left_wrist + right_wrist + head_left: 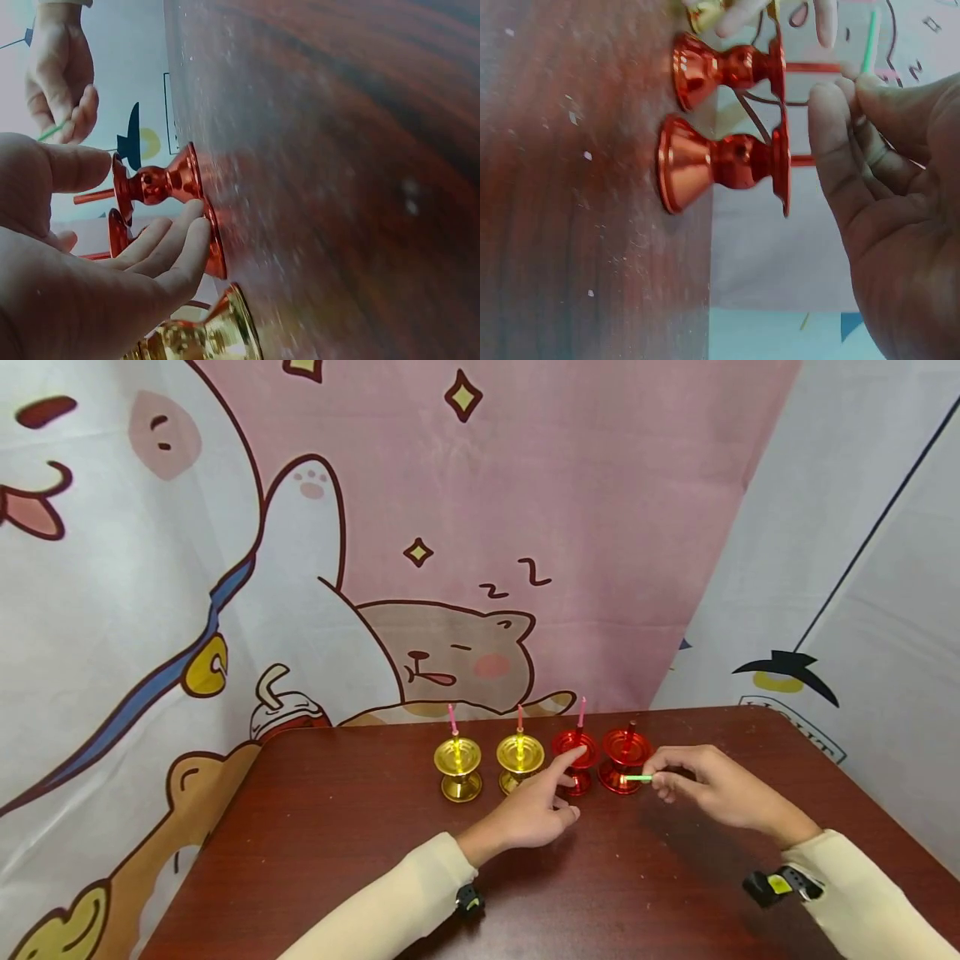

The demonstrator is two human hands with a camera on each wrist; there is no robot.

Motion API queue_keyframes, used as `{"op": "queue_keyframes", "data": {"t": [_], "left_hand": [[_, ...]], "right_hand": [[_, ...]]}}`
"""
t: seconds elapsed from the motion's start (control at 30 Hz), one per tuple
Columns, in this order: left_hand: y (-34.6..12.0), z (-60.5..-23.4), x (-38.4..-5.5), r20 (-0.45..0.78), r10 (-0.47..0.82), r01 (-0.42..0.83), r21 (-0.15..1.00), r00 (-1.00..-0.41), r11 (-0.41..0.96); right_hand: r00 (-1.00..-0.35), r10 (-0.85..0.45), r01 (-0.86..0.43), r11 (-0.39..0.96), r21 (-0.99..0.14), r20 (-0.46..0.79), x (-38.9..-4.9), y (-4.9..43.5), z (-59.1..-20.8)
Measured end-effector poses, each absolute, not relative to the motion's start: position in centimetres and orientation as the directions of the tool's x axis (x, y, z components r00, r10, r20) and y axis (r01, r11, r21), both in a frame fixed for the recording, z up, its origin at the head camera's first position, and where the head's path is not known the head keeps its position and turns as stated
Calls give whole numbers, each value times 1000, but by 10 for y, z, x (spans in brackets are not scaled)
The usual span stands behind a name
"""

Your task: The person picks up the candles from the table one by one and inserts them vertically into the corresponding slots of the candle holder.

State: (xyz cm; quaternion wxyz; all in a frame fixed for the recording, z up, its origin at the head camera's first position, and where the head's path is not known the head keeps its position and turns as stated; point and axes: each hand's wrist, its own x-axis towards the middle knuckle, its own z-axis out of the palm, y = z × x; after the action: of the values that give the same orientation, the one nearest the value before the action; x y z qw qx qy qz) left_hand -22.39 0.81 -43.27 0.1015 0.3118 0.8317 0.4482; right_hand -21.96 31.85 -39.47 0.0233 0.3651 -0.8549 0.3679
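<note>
My right hand (712, 785) pinches a thin green candle (638, 777) between thumb and fingertips, just right of the red candle holder (626, 753) at the row's right end. That holder shows a red tube rising from its dish. My left hand (534, 812) reaches in with fingers loosely spread and grips nothing. Its index finger overlaps the other red holder (575, 740), which carries a pink candle (582, 712). In the left wrist view, the left thumb and fingers (176, 251) lie close around the two red holders. The green candle (870, 41) points upward in the right wrist view.
Two gold holders (457, 758) with pink candles stand to the left, the right one (520, 753) close to the left hand. All sit near the back of a dark brown table (360, 827). Behind it hangs a cartoon-printed cloth (600, 527).
</note>
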Motion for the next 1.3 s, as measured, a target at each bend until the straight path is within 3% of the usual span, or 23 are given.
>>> {"op": "queue_keyframes", "data": {"t": [0.27, 0.6, 0.8, 1.13, 1.3], "left_hand": [[31, -435, -221, 138, 637, 468, 795, -759, 386], [65, -439, -222, 66, 611, 458, 726, -789, 513], [75, -442, -225, 9, 565, 393, 727, -825, 563], [83, -443, -230, 13, 560, 391, 729, -829, 561], [86, -441, -230, 12, 541, 377, 731, -841, 569]], "right_hand": [[-843, -428, -525, 524, -671, 325, -229, 321, -397], [-906, -201, -420, 537, -732, 372, -240, 310, -406], [-911, -131, -398, 531, -748, 392, -245, 304, -408], [-867, -52, -434, 568, -700, 495, -254, 296, -405], [-872, -18, -413, 567, -713, 490, -256, 294, -402]]}}
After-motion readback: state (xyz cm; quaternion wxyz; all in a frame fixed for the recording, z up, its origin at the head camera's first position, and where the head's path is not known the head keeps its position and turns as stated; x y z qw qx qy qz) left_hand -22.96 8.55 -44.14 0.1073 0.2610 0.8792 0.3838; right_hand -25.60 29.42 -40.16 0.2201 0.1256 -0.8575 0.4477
